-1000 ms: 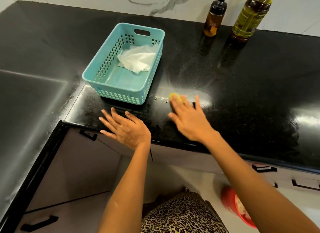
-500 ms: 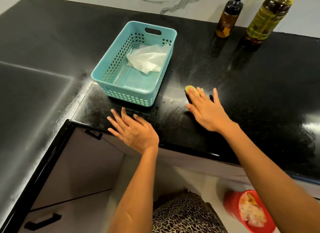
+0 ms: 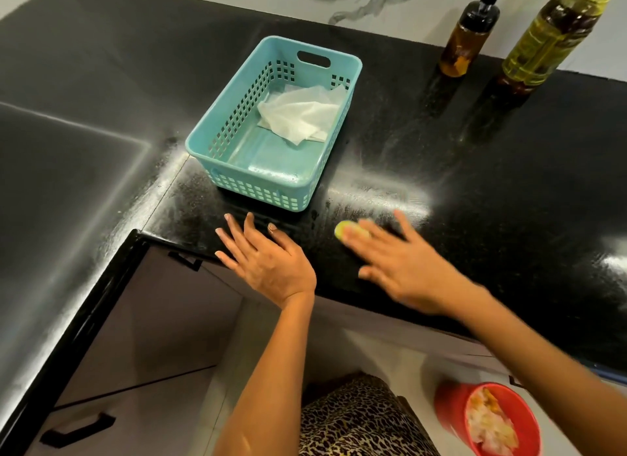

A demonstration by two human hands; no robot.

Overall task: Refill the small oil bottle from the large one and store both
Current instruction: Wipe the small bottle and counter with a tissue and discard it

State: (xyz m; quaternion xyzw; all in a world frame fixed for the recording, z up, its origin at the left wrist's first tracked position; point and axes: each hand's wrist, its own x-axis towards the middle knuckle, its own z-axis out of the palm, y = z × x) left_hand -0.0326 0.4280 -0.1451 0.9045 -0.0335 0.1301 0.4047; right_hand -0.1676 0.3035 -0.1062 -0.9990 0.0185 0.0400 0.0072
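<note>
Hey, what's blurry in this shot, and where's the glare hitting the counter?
Head view: the right hand is motion-blurred over the yellow sponge; the left hand is sharp. Bright glare streaks the black countertop beside the teal basket. Wide-angle distortion tilts the large oil bottle.

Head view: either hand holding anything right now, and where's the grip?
The right hand presses a small yellow-green sponge flat onto the black counter under its fingertips, not a closed grip. The left hand holds nothing, fingers spread.
</note>
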